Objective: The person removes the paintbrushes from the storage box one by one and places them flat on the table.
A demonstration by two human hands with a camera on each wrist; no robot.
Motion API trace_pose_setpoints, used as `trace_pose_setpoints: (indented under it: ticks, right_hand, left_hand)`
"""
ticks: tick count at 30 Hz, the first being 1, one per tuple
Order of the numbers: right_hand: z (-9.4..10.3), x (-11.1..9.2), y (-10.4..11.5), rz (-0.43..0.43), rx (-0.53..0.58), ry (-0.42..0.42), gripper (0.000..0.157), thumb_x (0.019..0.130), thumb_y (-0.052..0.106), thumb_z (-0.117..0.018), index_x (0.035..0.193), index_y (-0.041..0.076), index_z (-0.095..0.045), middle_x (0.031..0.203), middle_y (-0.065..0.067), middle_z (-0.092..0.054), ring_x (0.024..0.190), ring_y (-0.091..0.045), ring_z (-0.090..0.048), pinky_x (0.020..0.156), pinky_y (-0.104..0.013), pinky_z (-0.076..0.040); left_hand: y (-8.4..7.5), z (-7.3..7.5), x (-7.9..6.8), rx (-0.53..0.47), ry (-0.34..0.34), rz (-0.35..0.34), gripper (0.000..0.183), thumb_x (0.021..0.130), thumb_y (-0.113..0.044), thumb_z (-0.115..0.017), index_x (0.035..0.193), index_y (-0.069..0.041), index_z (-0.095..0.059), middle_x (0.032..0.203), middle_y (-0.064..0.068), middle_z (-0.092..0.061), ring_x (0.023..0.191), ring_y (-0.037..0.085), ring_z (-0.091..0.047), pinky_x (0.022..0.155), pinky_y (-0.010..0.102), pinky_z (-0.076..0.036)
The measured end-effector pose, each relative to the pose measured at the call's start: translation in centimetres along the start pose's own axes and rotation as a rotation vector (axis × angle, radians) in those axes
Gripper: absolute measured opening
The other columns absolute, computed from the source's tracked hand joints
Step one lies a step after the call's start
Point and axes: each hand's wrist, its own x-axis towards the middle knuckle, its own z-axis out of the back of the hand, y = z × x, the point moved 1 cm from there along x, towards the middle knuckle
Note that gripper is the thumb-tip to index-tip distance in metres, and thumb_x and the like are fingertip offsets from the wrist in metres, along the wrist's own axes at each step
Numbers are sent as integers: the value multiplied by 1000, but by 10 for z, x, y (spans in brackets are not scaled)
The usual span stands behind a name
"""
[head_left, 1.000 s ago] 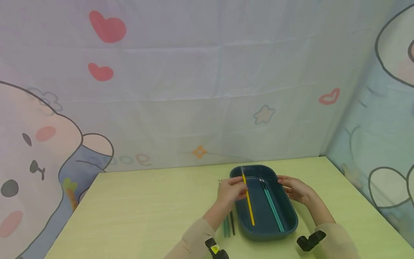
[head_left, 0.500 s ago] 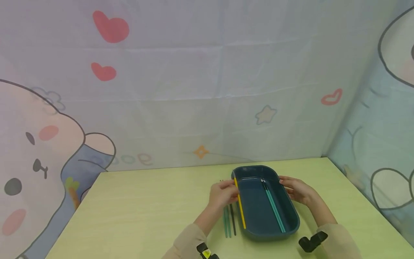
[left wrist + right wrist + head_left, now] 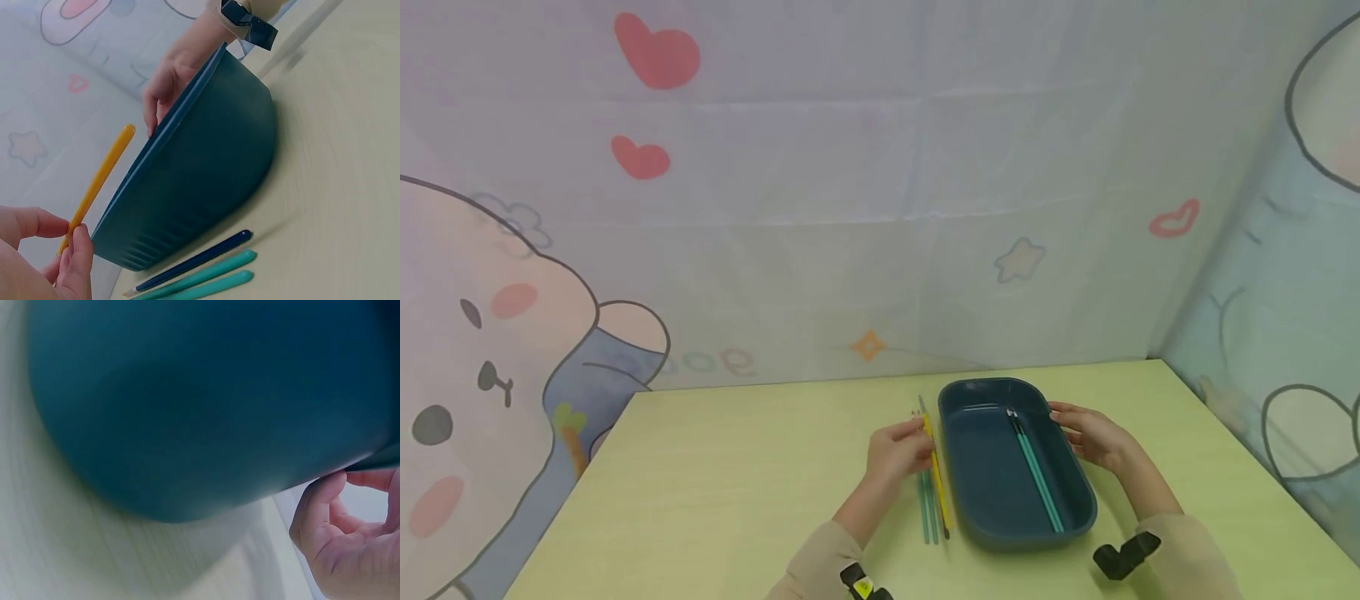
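Note:
My left hand (image 3: 895, 450) pinches a yellow paintbrush (image 3: 938, 492) between thumb and fingers, just left of the dark blue tray (image 3: 988, 483). In the left wrist view the yellow handle (image 3: 103, 177) tilts up above a navy paintbrush (image 3: 197, 259) and two teal paintbrushes (image 3: 215, 269) lying side by side on the table. The right hand (image 3: 1093, 437) grips the tray's right rim. In the right wrist view the tray's outer wall (image 3: 187, 412) fills most of the frame, with fingers at its rim. Two teal paintbrushes (image 3: 1037, 475) lie inside the tray, along its right side.
The pale yellow-green table (image 3: 737, 475) extends widely to the left of the tray. Behind it hangs a cloth (image 3: 812, 183) printed with hearts and cartoon animals, and another printed cloth (image 3: 1285, 333) hangs at the right.
My left hand has moved left with the yellow paintbrush, from over the tray, past its left rim, to above the brushes on the table. The right hand keeps its place at the rim.

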Motion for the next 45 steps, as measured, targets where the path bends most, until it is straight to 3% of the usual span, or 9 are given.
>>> trace_pose_setpoints:
  ticks: [16,22,32,45]
  right_hand:
    - [3,-2,-8,-5,-5,5,68,101,26,-46,151,-4,-10,103,15,-57,91,-2,-57,76,-18,-55]
    - [4,-2,-9,3,-7,13,69,101,27,-46,152,-3,-9,105,15,-56,92,-2,-58,77,-19,-55]
    - [3,-3,-11,13,23,22,68,101,26,-47,151,-3,-12,102,16,-59,92,-3,-58,77,-19,-55]
    - [0,-4,-8,13,34,7,69,101,25,-48,152,-3,-12,102,15,-58,89,-2,-59,75,-18,-55]
  left_hand:
    - [20,16,2,-13,-8,-20,45,77,5,-58,121,11,-58,103,24,-69,69,11,-68,65,24,-61]
    - [27,18,9,64,-26,-13,47,78,4,-59,124,11,-56,111,29,-66,74,13,-69,67,27,-61]
    - [37,23,13,179,-75,-41,42,74,6,-60,116,10,-63,104,24,-70,66,10,-66,59,23,-59]
    - [42,25,19,281,-68,-64,37,76,7,-63,112,13,-64,104,24,-69,70,18,-70,60,27,-61]
